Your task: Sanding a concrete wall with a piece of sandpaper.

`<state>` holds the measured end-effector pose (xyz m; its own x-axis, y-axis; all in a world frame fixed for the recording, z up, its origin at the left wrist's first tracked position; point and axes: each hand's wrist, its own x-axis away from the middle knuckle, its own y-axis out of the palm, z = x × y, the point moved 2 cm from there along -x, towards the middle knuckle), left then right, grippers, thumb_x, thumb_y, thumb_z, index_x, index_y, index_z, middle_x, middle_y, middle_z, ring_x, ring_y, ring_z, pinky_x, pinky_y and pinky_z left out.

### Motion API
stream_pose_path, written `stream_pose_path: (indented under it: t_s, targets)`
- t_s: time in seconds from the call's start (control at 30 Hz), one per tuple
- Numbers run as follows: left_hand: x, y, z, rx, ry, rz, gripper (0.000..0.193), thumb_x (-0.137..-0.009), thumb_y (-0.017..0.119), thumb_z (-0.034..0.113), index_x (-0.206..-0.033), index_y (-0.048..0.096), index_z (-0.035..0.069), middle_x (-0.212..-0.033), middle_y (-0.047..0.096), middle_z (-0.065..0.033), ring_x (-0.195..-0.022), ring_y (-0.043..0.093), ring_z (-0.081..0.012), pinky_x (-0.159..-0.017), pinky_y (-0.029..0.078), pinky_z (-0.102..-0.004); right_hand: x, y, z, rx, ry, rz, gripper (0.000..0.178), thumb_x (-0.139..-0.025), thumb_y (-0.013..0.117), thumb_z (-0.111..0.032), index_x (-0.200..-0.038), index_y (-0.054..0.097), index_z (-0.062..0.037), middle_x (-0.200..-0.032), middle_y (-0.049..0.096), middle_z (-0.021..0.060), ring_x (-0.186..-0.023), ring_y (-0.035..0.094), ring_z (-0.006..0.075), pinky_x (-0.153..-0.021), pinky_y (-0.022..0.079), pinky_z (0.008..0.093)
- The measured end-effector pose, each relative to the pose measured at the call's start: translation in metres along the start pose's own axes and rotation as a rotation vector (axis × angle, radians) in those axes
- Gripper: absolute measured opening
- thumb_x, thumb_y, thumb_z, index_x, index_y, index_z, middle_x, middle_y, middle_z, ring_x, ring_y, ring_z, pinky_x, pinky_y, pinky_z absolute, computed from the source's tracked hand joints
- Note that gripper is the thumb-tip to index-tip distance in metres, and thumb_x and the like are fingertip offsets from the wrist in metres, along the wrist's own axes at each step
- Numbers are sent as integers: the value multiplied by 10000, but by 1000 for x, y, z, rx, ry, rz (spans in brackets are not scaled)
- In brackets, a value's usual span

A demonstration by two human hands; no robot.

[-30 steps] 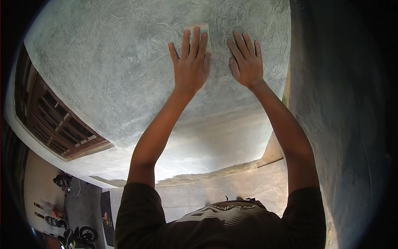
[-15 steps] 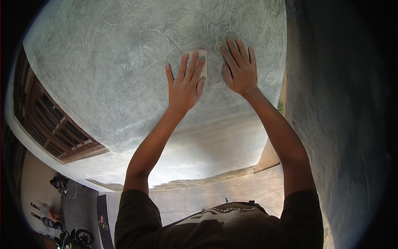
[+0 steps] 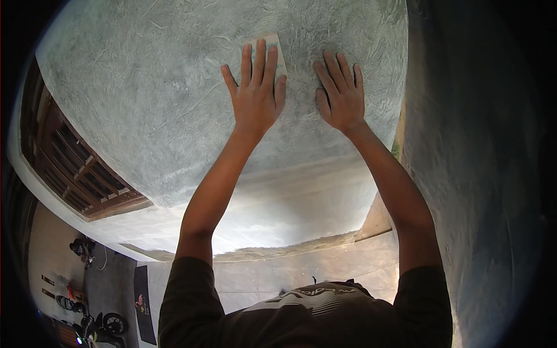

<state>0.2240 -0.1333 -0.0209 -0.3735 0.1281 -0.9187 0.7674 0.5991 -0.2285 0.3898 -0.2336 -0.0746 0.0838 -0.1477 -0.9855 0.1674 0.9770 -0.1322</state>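
Note:
My left hand point(image 3: 255, 95) lies flat on a grey, rough-plastered wall point(image 3: 162, 116), its fingers stretched out and spread. Under those fingers is a small pale rectangular sheet with faint bluish print, which looks like the back of sandpaper point(image 3: 281, 59). Most of it is covered by the fingers, and its wall side is hidden. To the right, my right hand point(image 3: 344, 101) rests open against the same wall, fingers pointing up and apart, with nothing seen in it. A gap of bare plaster separates the two hands.
A brown wooden window with slats point(image 3: 78, 168) is set in the wall at left. The wall ends at a right-hand edge, beside a darker grey surface point(image 3: 464, 162). Below lies a pale floor point(image 3: 243, 272). A parked motorcycle point(image 3: 104, 325) stands at lower left, near a dark mat point(image 3: 142, 313).
My left hand has slid up the wall and slightly left, carrying the pale sheet, which is now a little tilted. My right hand has shifted only slightly to the right.

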Motion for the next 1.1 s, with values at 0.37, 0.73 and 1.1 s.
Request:
stream_pose_path:
  t_s: [0.37, 0.73, 1.1]
  targets:
    - [-13, -6, -10, -31, 53, -72, 569, -990, 521, 319, -1533, 409, 192, -1631, 315, -38, -1531, 209, -279, -1170, -8, -670, -1, 4, -3, -21, -7, 26, 539, -900, 564, -257, -1428, 530, -155, -1570, 411, 67, -1468, 343, 284, -1166, 231, 562]
    - [-17, -5, -10, -55, 19, -24, 586, -984, 507, 316, -1540, 396, 169, -1631, 318, -43, -1524, 236, -262, -1186, -27, -623, -1, 0, -3, -27, 2, 31, 515, -904, 560, -256, -1409, 552, -155, -1564, 424, 64, -1467, 349, 284, -1169, 229, 563]
    - [-2, -7, -8, -6, 69, -67, 558, -995, 505, 305, -1531, 409, 183, -1630, 316, -45, -1522, 235, -290, -1153, 29, -680, 1, 5, -1, -45, -13, 43, 514, -918, 533, -252, -1419, 544, -137, -1563, 424, 89, -1463, 353, 311, -1170, 210, 569]
